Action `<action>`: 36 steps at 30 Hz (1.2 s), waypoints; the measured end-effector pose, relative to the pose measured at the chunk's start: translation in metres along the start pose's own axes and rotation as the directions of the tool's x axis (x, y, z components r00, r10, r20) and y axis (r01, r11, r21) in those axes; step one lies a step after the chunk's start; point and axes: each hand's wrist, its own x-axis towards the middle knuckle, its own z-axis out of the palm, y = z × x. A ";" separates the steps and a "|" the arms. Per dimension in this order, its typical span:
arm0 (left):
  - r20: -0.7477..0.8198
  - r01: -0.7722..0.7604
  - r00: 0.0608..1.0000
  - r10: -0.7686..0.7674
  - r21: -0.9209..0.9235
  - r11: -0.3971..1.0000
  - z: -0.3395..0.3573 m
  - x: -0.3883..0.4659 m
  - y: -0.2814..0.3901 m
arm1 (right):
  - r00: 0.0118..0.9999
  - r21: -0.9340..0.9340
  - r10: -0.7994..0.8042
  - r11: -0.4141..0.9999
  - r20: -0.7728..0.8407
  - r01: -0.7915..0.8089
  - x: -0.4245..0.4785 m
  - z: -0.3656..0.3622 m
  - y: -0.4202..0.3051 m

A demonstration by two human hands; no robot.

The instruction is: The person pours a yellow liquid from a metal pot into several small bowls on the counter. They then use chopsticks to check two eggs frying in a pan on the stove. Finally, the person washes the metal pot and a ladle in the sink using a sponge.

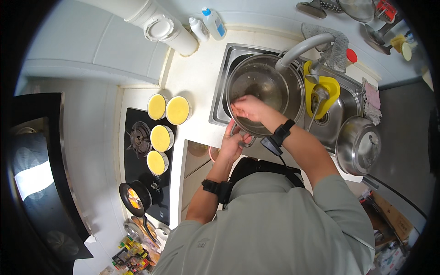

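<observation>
A large stainless steel pot (296, 94) rests tilted over the left sink basin (217, 115), with some cloudy water in its bottom. My left hand (233, 144) grips the pot's near loop handle (248, 142) from outside. Inside the pot is my right hand (252, 108), its fingers curled against the inner wall on the left. Whether those fingers hold anything is hidden. The grey faucet spout (306, 48) reaches over the pot's far rim.
Right of the pot, a yellow strainer basket (332, 90) and a metal ladle (321, 94) sit by the right basin. An upturned steel pot (359, 147) stands beyond. Several yellow-topped containers (178, 110) stand around the gas hob (139, 137). A frying pan (146, 196) holds eggs (134, 198).
</observation>
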 end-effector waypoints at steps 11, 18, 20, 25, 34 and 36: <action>0.007 -0.030 0.999 0.031 -0.085 0.996 -0.002 -0.009 -0.005 | 0.757 0.634 -0.509 0.437 -0.410 0.638 0.018 -0.091 -0.073; 0.034 -0.020 0.999 0.020 -0.019 1.000 0.002 -0.004 0.002 | 0.876 -0.575 -0.416 0.789 -0.245 0.214 0.010 -0.183 -0.022; 0.060 -0.030 0.998 0.034 -0.058 0.998 -0.006 -0.006 -0.002 | 0.897 -0.984 -0.434 0.176 -0.086 -0.009 -0.007 -0.131 -0.016; 0.119 -0.051 0.991 0.058 -0.061 0.997 -0.004 -0.003 -0.004 | 0.971 -0.843 -0.119 -0.483 -0.206 -0.237 -0.032 -0.120 0.007; 0.075 -0.034 0.997 0.034 -0.003 0.999 -0.004 -0.002 -0.002 | 0.867 -0.463 -0.175 -0.884 0.467 0.071 -0.043 -0.076 -0.086; 0.086 -0.039 0.995 0.040 -0.005 0.999 -0.002 -0.003 -0.001 | 0.867 -0.180 -0.120 -0.983 0.483 -0.035 -0.043 -0.085 -0.115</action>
